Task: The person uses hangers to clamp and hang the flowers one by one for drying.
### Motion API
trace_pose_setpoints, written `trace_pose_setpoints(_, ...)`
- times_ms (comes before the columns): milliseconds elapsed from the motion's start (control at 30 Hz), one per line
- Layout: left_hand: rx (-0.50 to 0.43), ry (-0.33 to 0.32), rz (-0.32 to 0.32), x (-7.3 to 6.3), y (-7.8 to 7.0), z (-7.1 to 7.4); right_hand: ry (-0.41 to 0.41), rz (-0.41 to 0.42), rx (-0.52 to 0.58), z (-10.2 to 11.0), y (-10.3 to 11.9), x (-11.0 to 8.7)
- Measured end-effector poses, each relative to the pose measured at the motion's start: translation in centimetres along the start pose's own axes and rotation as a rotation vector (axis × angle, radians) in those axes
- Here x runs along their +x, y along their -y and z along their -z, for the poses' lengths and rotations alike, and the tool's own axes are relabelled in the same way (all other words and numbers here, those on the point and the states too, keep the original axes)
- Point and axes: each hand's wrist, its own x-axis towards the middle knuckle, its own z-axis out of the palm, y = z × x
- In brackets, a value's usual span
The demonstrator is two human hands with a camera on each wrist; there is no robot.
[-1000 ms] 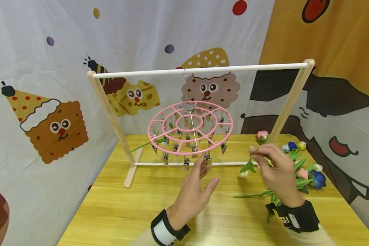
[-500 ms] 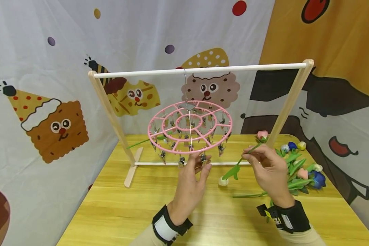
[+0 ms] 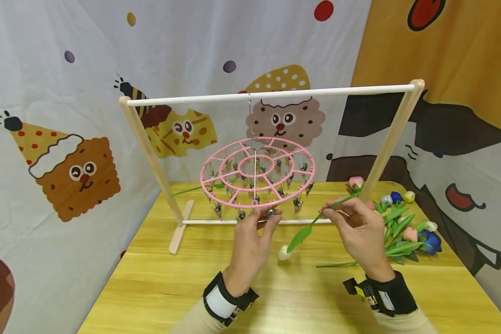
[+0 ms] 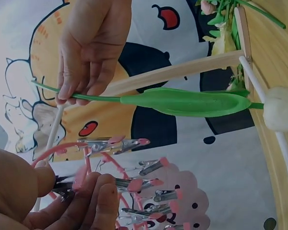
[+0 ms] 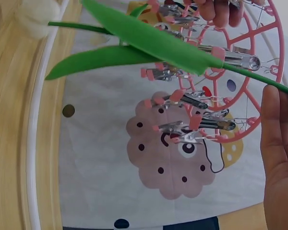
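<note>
A round pink clip hanger [image 3: 202, 176] with many small metal clips hangs at the centre of the head view. At its front edge my left hand [image 3: 247, 248] pinches one clip [image 4: 65, 184] between thumb and fingers; those fingers partly cover it. To the right, my right hand [image 3: 361, 232] pinches the green stem of a white artificial tulip [image 3: 284, 253] near its end. The bloom points down and left, above the table, and the stem end points up and right. In the left wrist view the stem end sticks out past my right fingers [image 4: 67, 88], apart from the clip.
A wooden frame with a white top bar [image 3: 317, 92] carries the hanger. Another green stem [image 3: 188, 190] shows at the hanger's left. Several artificial flowers [image 3: 431, 243], blue, pink, white and yellow, lie on the wooden table [image 3: 150, 278] at the right.
My left hand has moved slightly left, and its thumb has come in to pinch the clip. My right hand has moved left, and the tulip has swung with its bloom toward the left.
</note>
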Motion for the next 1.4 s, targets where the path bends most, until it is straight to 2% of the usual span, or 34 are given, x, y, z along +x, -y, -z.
trace_pose_setpoints(300,0.006,-0.008,0.018,0.4,0.2,0.8,0.001,-0.058,0.066,-0.8,0.1,0.4)
trace_pose_setpoints(433,-0.018,0.002,0.085,0.5,0.1,1.1,-0.003,-0.094,0.089,-1.3,0.2,0.3)
trace_pose_setpoints(600,-0.066,0.003,0.185,0.6,-0.1,1.3,0.006,-0.102,0.137,-1.9,0.2,0.3)
trace_pose_setpoints(800,-0.182,0.008,0.236,0.8,-0.2,1.2,0.012,-0.093,0.162,-2.4,0.1,0.3)
trace_pose_setpoints(1000,-0.249,0.006,0.289,0.7,-0.4,1.3,0.026,-0.095,0.167,-2.9,0.0,0.1)
trace_pose_setpoints(1233,-0.31,0.001,0.24,0.8,-0.4,1.4,0.027,-0.091,0.176,-3.1,-0.1,0.1)
trace_pose_setpoints(1400,-0.289,-0.025,0.218,1.0,-0.2,1.4,0.034,-0.084,0.179,-3.2,-0.2,0.2)
